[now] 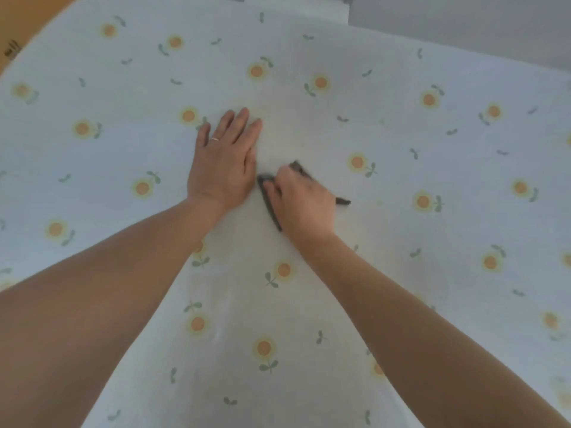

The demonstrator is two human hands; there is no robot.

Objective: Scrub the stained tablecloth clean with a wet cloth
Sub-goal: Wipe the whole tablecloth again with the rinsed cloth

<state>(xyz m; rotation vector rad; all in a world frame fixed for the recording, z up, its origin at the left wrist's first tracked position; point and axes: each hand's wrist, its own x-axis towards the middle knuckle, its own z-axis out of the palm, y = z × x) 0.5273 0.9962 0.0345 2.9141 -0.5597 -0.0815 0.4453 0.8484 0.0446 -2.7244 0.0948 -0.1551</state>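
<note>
grey cloth (269, 201) under right hand (304, 201), tablecloth (401, 125)

No legible text, cardboard box (21, 20) markings blurred

The tablecloth (401, 134) fills nearly the whole frame. Both hands lie on it near the centre, side by side and just apart. The left hand (224, 162) rests flat, up and to the left of the right hand (301, 199). The cloth (270, 205) is held under the right hand, against the tablecloth, its edges sticking out at that hand's left, top and right. Both forearms reach in from the lower corners. Other surfaces show beyond the tablecloth's edge in both upper corners.
</note>
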